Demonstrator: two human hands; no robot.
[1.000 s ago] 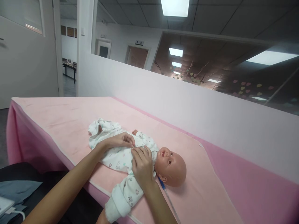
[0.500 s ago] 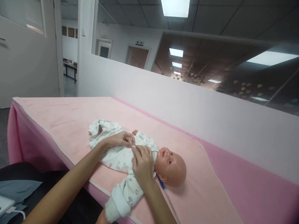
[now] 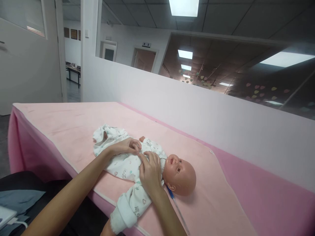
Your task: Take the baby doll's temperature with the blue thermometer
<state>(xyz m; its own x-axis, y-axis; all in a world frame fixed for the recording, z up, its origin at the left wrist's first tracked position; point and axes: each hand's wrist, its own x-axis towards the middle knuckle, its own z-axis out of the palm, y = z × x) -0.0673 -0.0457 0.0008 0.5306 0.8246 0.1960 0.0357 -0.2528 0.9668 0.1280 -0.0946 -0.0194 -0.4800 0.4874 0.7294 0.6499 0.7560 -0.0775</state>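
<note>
A baby doll lies on its back, its head to the right, dressed in a white printed romper. My left hand is over the doll's belly, thumb and fingers pinched together at the front of the romper. Close beside it on the chest, my right hand has its fingers bent, their tips gripping the same spot of cloth. The fingertips of both hands nearly meet, and the bit of fabric between them is mostly hidden. One sleeve with a folded cuff hangs towards the table's front edge.
The doll lies on a pink padded mat over a darker pink cover. A thin clear stick with a blue end lies by the doll's head. Behind the table runs a white wall with a window. A white device with a cable is at lower left.
The right hand's fingers have shifted very slightly on the romper. The left hand and the doll stay in place; the view itself moves a touch.
</note>
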